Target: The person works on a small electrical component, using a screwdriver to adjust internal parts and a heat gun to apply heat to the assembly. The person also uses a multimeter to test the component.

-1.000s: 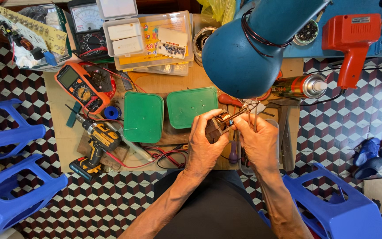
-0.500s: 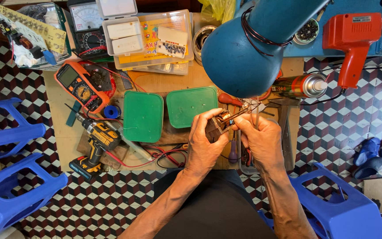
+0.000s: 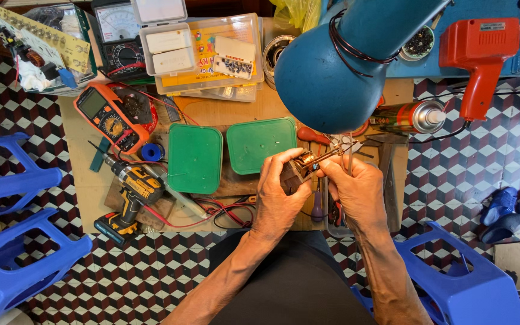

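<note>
My left hand [image 3: 277, 194] grips a small dark electrical part with copper windings [image 3: 297, 169] over the wooden workbench [image 3: 236, 112]. My right hand [image 3: 356, 191] pinches a thin metal tool [image 3: 331, 154] whose tip rests against that part. Both hands meet just below the big blue lamp shade [image 3: 338, 66], which hides the bench behind it. Two green plastic lids [image 3: 195, 157] lie flat just left of my hands.
A yellow cordless drill [image 3: 129, 195], an orange multimeter [image 3: 108, 118], red leads and a screwdriver lie on the bench. A clear parts box [image 3: 209, 53], circuit board [image 3: 37, 42], spray can [image 3: 409, 117] and red soldering gun [image 3: 478, 57] sit behind. Blue plastic stools [image 3: 13, 241] flank me.
My hands and the part have barely shifted; the right hand's fingers have adjusted slightly on the thin tool.
</note>
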